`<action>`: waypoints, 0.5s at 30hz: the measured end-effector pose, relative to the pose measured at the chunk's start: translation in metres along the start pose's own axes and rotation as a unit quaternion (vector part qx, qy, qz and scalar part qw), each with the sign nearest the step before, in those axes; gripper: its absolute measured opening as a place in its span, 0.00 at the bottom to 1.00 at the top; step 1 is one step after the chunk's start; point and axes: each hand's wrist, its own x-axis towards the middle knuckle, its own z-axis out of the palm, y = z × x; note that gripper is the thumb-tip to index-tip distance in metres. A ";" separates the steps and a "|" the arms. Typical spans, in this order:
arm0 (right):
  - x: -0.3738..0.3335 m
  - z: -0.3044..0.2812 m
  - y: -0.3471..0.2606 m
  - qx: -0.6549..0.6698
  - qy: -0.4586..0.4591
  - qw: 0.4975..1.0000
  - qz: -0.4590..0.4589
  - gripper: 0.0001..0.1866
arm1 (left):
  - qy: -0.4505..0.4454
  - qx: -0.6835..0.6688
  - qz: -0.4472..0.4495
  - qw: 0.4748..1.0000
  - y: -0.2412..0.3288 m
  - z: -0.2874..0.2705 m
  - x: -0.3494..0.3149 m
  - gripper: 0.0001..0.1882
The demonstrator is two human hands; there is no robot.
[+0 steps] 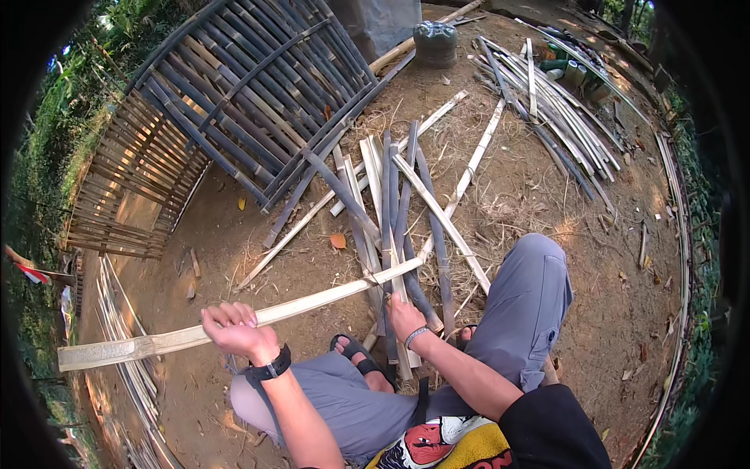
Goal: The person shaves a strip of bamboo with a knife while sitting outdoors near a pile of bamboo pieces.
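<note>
Bare brown soil (pixel 609 328) carries many already split strips (pixel 442 222), while one long pale bamboo strip (pixel 312 302), seemingly unfinished, slants through the clenched left grip (pixel 237 334), its right end near the right grip (pixel 405 319), whose hold I cannot tell.

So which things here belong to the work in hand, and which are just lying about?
Work in hand:
pale strip, left hand on it, right hand near its end
strips heaped in front, probably

Apparently just lying about:
orange leaf
dark rounded container

Brown earth ground (pixel 601 313) — crossed bamboo strips (pixel 437 215), pale curled shavings (pixel 492 207), an orange leaf (pixel 337 241) — beneath open daylight.
</note>
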 end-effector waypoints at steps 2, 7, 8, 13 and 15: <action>-0.005 -0.011 -0.016 0.029 -0.003 0.999 -0.013 0.09 | 0.018 0.011 0.005 1.000 0.003 0.005 0.001 0.22; -0.026 -0.010 0.018 0.003 -0.004 1.000 0.028 0.08 | 0.014 0.025 -0.021 0.999 0.002 0.001 -0.018 0.22; -0.022 -0.008 0.012 0.017 0.001 1.000 0.025 0.08 | 0.008 0.020 -0.016 1.000 0.002 0.003 -0.012 0.22; -0.016 -0.021 -0.028 -0.008 0.008 0.999 -0.040 0.08 | -0.005 0.012 0.013 1.000 0.007 0.007 -0.008 0.22; -0.009 -0.012 -0.004 -0.009 0.020 1.000 0.000 0.08 | -0.011 0.009 0.003 1.000 0.004 0.008 -0.012 0.22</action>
